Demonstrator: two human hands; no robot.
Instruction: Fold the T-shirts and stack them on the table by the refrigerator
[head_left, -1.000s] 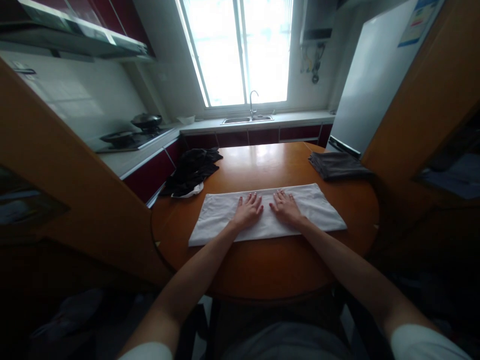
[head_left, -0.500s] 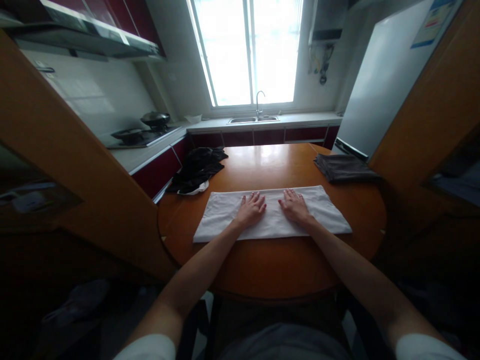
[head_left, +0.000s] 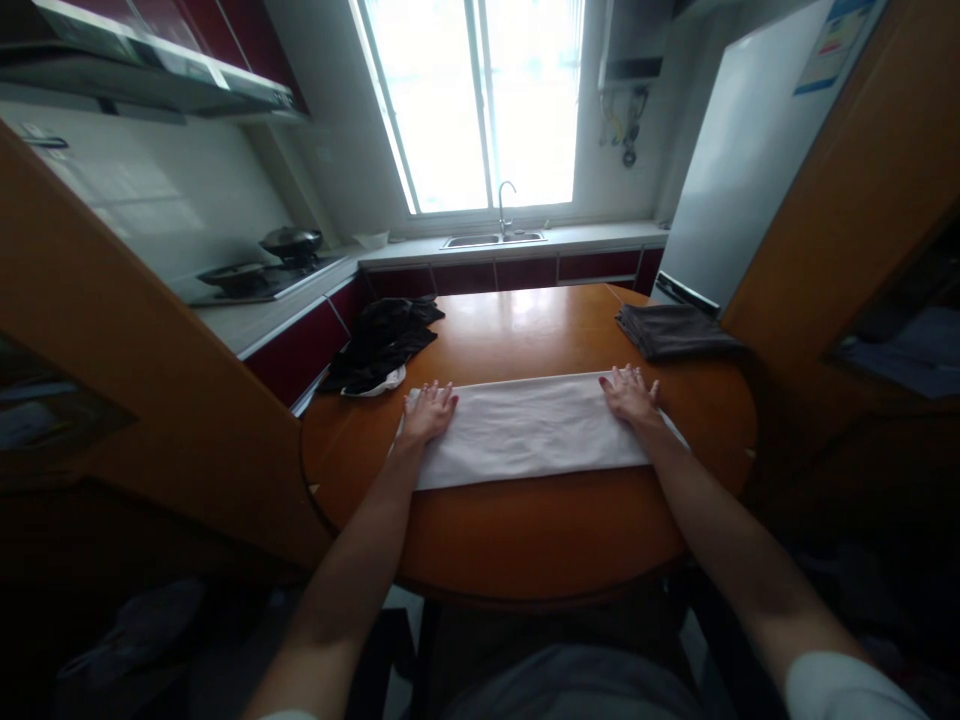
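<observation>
A folded white cloth (head_left: 532, 430) lies as a long flat strip across the wooden table (head_left: 540, 540), with faint wrinkles in its middle. My left hand (head_left: 429, 412) rests flat with fingers spread on the cloth's left end, near its far corner. On the right end, my right hand (head_left: 631, 396) is also laid out flat, fingertips at the far edge. Neither hand grips the fabric. Parts of both cloth ends are covered by my hands and forearms.
A crumpled heap of black clothing (head_left: 382, 340) sits at the table's left, some white fabric showing beneath it. At the right lies a folded dark grey garment (head_left: 675, 332). Beyond the table are a sink (head_left: 495, 240), a stove with pans (head_left: 292, 243) and a fridge (head_left: 735, 160).
My hands have slid apart from the middle of the white cloth, the left one towards its left end and the right one towards its right end. The view has shifted slightly.
</observation>
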